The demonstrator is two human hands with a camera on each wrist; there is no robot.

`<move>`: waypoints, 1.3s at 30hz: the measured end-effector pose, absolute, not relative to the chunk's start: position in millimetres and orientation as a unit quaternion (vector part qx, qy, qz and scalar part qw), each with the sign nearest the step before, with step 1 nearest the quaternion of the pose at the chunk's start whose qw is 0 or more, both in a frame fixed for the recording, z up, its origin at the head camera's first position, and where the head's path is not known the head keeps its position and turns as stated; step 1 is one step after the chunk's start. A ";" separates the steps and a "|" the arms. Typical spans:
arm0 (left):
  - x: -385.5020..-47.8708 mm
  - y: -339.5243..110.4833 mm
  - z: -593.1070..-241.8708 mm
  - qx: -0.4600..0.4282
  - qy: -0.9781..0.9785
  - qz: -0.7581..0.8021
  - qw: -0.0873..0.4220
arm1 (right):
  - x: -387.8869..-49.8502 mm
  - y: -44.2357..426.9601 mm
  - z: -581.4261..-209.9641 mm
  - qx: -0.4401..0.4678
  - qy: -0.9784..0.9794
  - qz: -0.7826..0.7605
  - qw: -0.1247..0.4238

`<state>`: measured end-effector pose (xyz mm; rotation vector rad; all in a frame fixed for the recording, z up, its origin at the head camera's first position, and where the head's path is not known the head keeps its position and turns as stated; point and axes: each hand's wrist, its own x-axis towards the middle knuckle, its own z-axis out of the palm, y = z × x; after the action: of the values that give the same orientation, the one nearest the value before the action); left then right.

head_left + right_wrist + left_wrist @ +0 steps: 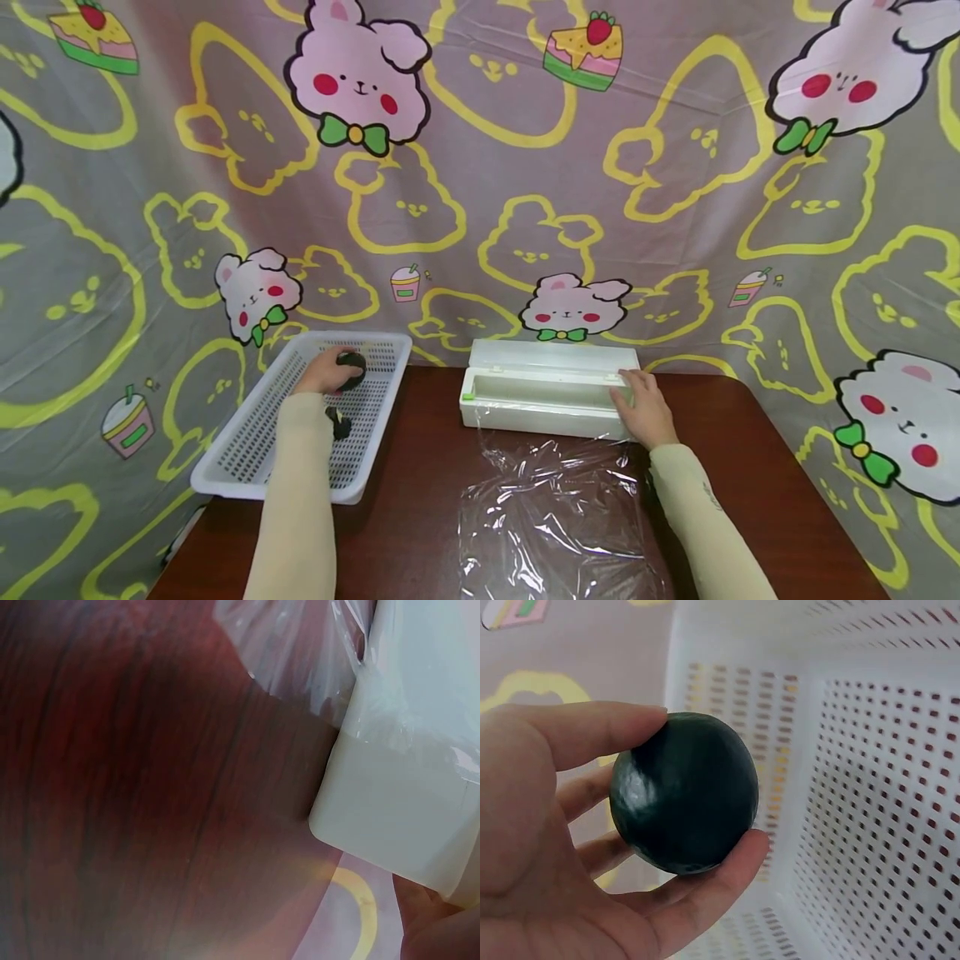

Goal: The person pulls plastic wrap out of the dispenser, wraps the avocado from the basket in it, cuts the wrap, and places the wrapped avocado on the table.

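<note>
My left hand (321, 372) grips a round, glossy, dark green fruit (686, 793) over the far part of a white perforated basket (386, 417). In the left wrist view, thumb and fingers curve round its sides; its exact kind is unclear. A white cling film dispenser (543, 418) stands at the back of the table, its lid raised. My right hand (647, 408) holds the dispenser's right end, also seen close in the right wrist view. From its front, a sheet of clear cling film (555, 525) spreads crumpled over the table toward me.
The brown wooden table (420, 483) carries the basket at left and the dispenser at centre right. A fabric backdrop (480, 167) with rabbit prints rises behind the table and along both sides. A green tab (468, 397) sits at the dispenser's left end.
</note>
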<state>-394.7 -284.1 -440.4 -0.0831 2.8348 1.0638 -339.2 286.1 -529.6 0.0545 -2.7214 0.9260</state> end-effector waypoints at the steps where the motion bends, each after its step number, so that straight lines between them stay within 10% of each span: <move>1: -394.7 -282.6 -438.5 -0.019 0.936 0.347 0.054 | -339.0 285.8 -529.3 0.020 -0.938 0.319 0.134; 39: -324.8 -150.3 -373.9 0.271 0.922 0.272 -0.043 | -340.3 287.1 -531.2 0.016 -0.940 0.316 0.130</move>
<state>-324.8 -150.3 -373.9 0.8767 2.9800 0.8783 -340.3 287.1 -531.2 0.0457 -2.7299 0.9167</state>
